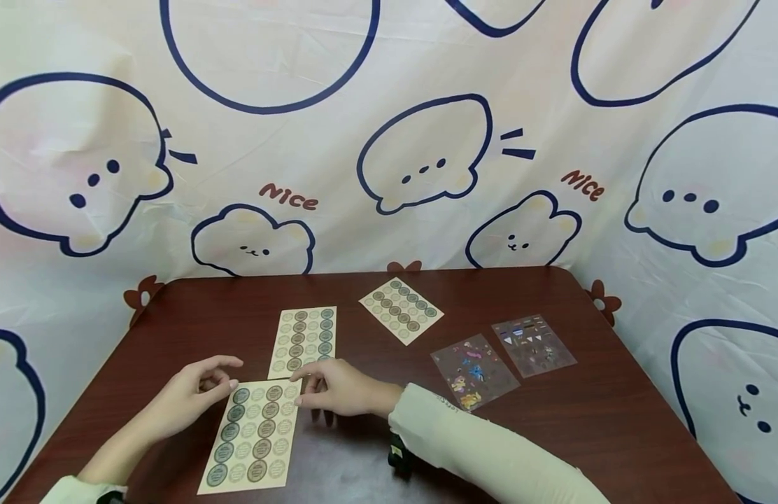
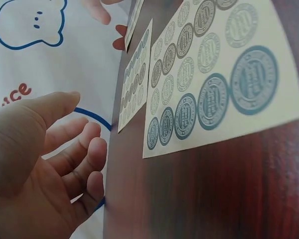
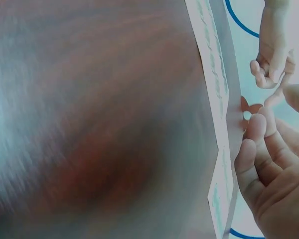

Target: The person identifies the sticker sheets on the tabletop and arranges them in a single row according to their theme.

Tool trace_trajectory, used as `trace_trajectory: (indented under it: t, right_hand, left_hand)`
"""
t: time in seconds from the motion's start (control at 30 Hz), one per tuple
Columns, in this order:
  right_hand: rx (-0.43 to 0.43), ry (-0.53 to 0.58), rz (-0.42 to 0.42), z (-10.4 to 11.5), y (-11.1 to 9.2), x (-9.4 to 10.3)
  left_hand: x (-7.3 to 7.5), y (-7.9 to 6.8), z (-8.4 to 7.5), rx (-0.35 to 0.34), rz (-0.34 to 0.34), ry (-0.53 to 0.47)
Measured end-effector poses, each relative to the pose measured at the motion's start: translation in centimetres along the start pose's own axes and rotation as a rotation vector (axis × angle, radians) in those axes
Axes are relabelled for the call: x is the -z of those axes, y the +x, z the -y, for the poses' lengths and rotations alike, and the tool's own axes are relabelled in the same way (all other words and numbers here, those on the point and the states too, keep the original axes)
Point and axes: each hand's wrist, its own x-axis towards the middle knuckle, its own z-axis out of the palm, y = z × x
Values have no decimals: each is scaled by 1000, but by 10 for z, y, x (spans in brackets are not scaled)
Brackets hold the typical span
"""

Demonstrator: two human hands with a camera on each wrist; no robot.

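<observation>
A cream sheet of round stickers, with dark green, pale and brown seals in columns, lies at the front left of the brown table. Beside its upper left corner my left hand hovers with fingers loosely bent; the left wrist view shows a gap between this hand and the sheet. My right hand is at the upper right corner, thumb and index fingertips apart, right by the edge. In the right wrist view the right hand has relaxed, half-bent fingers, with nothing seen between them.
Directly behind lies a second similar sticker sheet, its near edge meeting the first. A third sheet lies angled at the back. Two clear sheets, one with colourful stickers and one with small shiny shapes, lie at right. A printed cloth hangs behind.
</observation>
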Motion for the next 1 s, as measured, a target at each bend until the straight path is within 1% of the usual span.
trace_trajectory:
  t: [0.1, 0.23, 0.33, 0.43, 0.63, 0.9, 1.0]
  right_hand:
    - [-17, 14, -24, -3, 2, 7]
    - [-32, -1, -57, -9, 5, 16]
    - [-46, -6, -86, -14, 7, 22]
    - [-64, 0, -109, -19, 8, 27]
    - [-96, 17, -112, -27, 7, 31]
    - [-135, 6, -126, -33, 7, 33]
    - [-145, -4, -148, -35, 8, 33]
  left_hand:
    - [-1, 5, 0, 11, -4, 4]
    - [-1, 13, -2, 31, 15, 8]
    - [-1, 20, -4, 19, 22, 5]
    - [-1, 26, -5, 10, 11, -2]
    - [-2, 35, -6, 8, -6, -12]
    - [-1, 46, -8, -2, 4, 10]
    - [-1, 51, -9, 9, 15, 16]
